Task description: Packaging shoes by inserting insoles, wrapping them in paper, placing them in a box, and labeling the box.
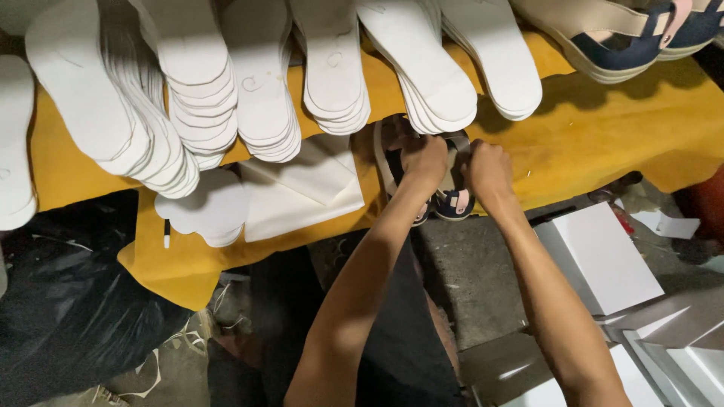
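A sandal (454, 200) with navy, beige and pink parts lies at the front edge of a table covered in yellow cloth (603, 128). My left hand (424, 160) is closed on its left side and straps. My right hand (487, 170) grips its right side. My hands hide most of the sandal; only its lower end shows between my wrists.
Stacks of white insoles (204, 98) fan out across the back of the table. Folded white sheets (309, 192) and a pen (167, 234) lie to the left. Finished wedge sandals (618, 38) stand far right. White boxes (599, 256) sit on the floor at right, a black bag (68, 301) at left.
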